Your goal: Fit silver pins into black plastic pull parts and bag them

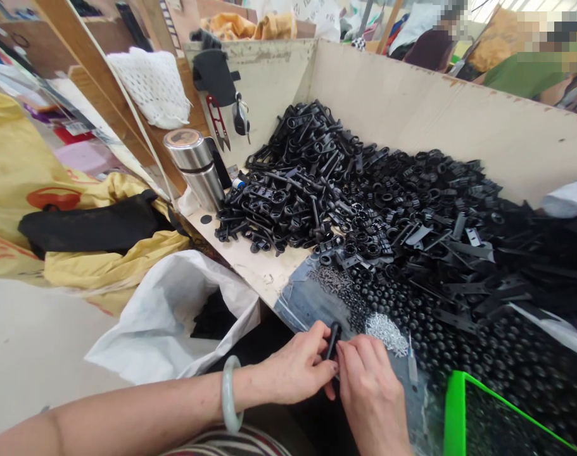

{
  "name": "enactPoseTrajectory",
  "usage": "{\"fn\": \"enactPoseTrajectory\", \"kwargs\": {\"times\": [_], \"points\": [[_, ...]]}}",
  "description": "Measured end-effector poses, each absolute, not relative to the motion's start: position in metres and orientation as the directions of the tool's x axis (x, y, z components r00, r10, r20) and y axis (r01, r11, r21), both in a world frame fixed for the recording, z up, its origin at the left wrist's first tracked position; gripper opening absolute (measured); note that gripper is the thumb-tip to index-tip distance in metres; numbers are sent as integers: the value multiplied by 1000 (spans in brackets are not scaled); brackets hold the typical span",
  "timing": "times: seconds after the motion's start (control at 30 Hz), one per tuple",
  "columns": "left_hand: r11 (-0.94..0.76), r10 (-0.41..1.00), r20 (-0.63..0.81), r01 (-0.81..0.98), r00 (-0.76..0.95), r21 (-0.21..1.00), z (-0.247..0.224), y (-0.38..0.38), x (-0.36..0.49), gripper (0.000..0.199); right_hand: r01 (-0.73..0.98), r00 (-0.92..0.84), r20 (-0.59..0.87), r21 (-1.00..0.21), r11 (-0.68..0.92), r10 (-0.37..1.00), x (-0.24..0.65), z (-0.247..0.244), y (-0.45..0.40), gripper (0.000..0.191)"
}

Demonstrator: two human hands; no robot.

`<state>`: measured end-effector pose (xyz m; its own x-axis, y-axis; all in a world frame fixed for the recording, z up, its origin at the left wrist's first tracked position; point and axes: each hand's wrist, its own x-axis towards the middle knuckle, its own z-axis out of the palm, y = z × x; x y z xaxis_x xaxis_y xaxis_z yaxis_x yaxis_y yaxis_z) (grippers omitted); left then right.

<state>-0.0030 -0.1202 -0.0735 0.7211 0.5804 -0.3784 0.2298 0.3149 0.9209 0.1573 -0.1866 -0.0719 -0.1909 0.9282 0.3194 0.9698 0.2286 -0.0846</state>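
My left hand, with a pale bangle on its wrist, is closed around a slim black plastic part at the table's front edge. The fingers of my right hand are pinched together against the same part's near end; what lies between them is hidden. Just beyond my hands is a small heap of shiny silver screws. Black balls spread behind and to the right of it, and tiny dark pieces lie on the grey mat.
Large piles of black plastic parts fill the walled table. A steel flask stands at the left, near hanging red snips. An open white sack is below left, a green-rimmed bin at front right. People sit beyond the wall.
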Motion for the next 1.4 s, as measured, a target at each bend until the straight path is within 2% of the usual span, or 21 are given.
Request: {"fn": "enactPoseTrajectory", "kwargs": {"times": [0.13,0.23,0.3,0.4,0.6,0.8,1.03,1.2,1.4], "points": [[449,557,-397,138,730,883,-81,-119,-3,26,982,-189,227,14,190,955,151,-67,-185,21],[585,520,-443,74,730,807,-82,-116,-4,29,976,-213,197,5,216,957,149,-73,-192,14],[629,499,-445,43,744,777,-82,-115,-5,30,974,-214,230,-20,224,949,149,-77,-199,13],[625,506,-433,28,746,780,-83,-116,-6,30,969,-196,292,-91,231,936,150,-81,-204,19],[569,530,-427,67,733,820,-89,-118,-4,27,927,-171,325,-267,264,930,159,-73,-193,18],[555,500,-450,125,740,822,-81,-116,-5,26,896,-199,375,-305,323,905,166,-63,-184,24],[481,477,-448,202,756,853,-82,-111,-4,25,918,-275,278,-208,337,921,175,-65,-179,22],[432,493,-406,188,769,882,-78,-110,0,23,925,-337,196,-112,362,921,176,-64,-172,22],[507,551,-440,135,709,851,-81,-114,2,30,948,-317,171,36,316,933,158,-65,-175,22]]}}
